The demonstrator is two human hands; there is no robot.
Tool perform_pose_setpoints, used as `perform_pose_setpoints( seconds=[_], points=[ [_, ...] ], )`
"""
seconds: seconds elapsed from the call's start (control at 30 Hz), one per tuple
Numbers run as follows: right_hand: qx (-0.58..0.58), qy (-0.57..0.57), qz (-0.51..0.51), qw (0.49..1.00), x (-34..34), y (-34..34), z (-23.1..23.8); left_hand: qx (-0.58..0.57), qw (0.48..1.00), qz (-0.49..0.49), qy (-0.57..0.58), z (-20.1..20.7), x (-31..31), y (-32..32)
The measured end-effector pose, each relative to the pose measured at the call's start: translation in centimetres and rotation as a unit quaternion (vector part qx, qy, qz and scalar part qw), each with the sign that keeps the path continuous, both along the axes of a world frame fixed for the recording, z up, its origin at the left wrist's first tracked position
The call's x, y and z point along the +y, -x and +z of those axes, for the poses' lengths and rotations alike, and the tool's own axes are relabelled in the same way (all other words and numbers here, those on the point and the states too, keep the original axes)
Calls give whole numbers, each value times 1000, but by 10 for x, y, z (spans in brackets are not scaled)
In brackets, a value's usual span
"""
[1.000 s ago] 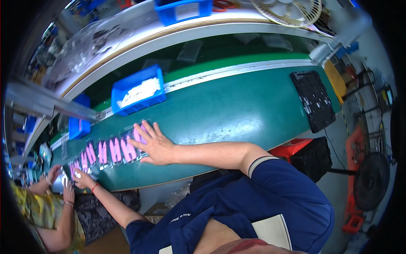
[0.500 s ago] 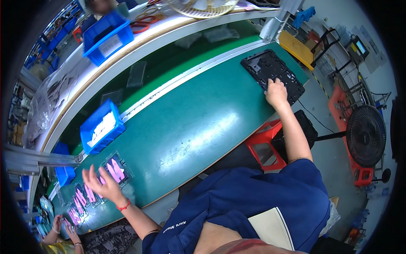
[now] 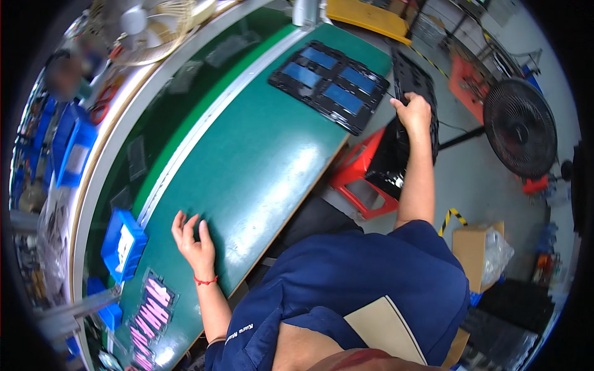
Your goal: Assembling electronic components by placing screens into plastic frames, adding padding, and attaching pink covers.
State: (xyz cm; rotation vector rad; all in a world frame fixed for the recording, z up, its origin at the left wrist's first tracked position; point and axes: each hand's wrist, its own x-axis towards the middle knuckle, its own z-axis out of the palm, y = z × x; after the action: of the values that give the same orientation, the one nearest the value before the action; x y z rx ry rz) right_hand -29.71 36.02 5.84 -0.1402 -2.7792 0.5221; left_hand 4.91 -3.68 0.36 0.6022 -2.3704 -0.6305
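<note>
My right hand (image 3: 414, 114) grips the near edge of a black plastic tray (image 3: 419, 77), thumb on one side. The tray stands tilted steeply beyond the bench's right edge, above dark glossy trays (image 3: 385, 162) on a red stool (image 3: 354, 185). A second black tray (image 3: 326, 82) lies on the far right of the green bench (image 3: 260, 148), with several blue rectangular pieces (image 3: 343, 99) in its compartments. Over the bench's left part, my left hand (image 3: 197, 246) holds nothing, fingers apart and slightly curled. Pink strips on dark, clear-edged sheets (image 3: 154, 303) lie near it.
Beyond the sheets, a blue bin (image 3: 137, 256) holds white pieces. A raised shelf (image 3: 117, 105) runs along the bench's far side, carrying another blue bin (image 3: 75, 154) and a pale fan guard (image 3: 167, 40). A black standing fan (image 3: 520, 130) and a cardboard box (image 3: 470, 253) are at the right.
My right hand has lifted the black tray off the bench and swung it right, exposing the tray with blue pieces. My left hand has moved away from the pink strips. The view has turned right.
</note>
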Motion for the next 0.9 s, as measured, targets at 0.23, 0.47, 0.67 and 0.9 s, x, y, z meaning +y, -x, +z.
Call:
perform_pose_setpoints(
  seconds=[0.23, 0.47, 0.67, 0.9],
  points=[
    [-183, -19, -198, 963, 55, -32, -156, -29, 1000, -6, -2, -9, 5, 10],
    [-169, -28, -169, 971, 46, -30, -173, -28, 1000, 1, -6, -11, 5, 10],
    [-219, -8, -144, 965, 48, -21, -144, -13, 999, 16, -26, -6, 0, 7],
    [263, 63, 85, 959, -65, 38, -14, 56, 990, -13, -130, 0, 22, 51]
  ],
)
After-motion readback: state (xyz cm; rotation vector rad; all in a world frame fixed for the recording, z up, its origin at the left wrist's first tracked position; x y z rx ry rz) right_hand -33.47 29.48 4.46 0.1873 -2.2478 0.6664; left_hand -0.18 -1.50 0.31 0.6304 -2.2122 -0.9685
